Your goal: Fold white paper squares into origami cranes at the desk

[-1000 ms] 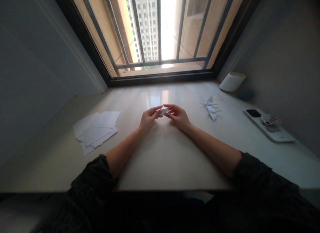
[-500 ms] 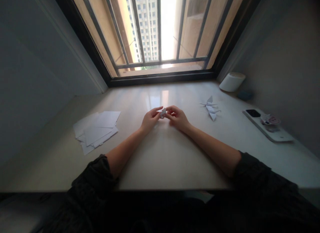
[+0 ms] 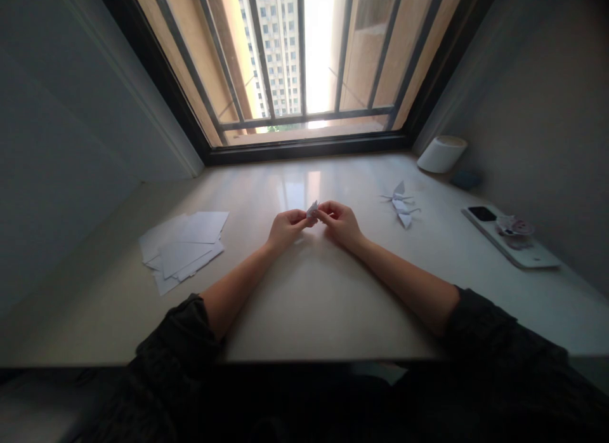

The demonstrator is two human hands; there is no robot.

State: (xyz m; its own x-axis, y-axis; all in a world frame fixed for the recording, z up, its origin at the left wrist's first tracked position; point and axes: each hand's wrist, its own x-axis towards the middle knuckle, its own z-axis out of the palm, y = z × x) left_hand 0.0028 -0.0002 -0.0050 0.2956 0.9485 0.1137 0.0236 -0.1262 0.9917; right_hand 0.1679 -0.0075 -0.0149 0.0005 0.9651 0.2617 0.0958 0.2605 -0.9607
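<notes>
Both my hands meet at the middle of the pale table (image 3: pixel 314 290). My left hand (image 3: pixel 284 229) and my right hand (image 3: pixel 340 223) each pinch a small folded piece of white paper (image 3: pixel 313 209), which pokes up between the fingertips, just above the tabletop. Its lower part is hidden by my fingers. A pile of loose white paper sheets (image 3: pixel 183 247) lies to the left of my left forearm. A finished white paper crane (image 3: pixel 400 205) rests on the table to the right of my right hand.
A white roll (image 3: pixel 440 154) and a small dark object (image 3: pixel 466 179) sit at the back right corner. A white tray (image 3: pixel 523 255) with a black phone (image 3: pixel 481 213) and a small patterned item (image 3: pixel 514 226) lies along the right wall. A barred window (image 3: pixel 304 68) spans the far side.
The folded paper has gone from lying flat between my fingers to standing up in a tighter pinch. My fingers have closed in on it.
</notes>
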